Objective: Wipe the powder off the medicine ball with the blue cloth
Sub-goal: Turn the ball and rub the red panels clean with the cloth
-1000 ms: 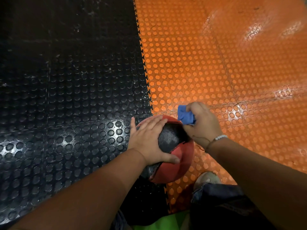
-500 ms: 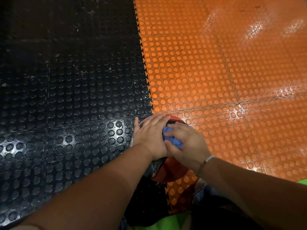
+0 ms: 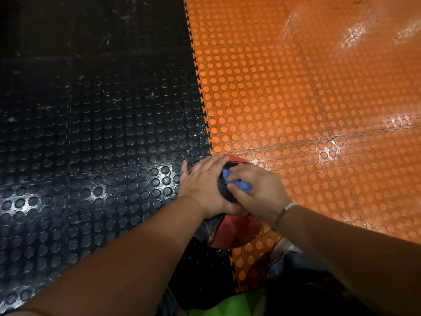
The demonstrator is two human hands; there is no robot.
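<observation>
Fingers (image 3: 237, 176) still press blue cloth (image 3: 239, 186) onto medicine ball (image 3: 234, 236).

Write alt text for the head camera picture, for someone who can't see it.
A right hand presses a blue cloth onto a red-and-black medicine ball while the left hand steadies it, on studded black and orange floor mats.

One head-worn wide-angle view looks forward and steeply down, close over the studded floor mats (image 3: 296, 110).
</observation>
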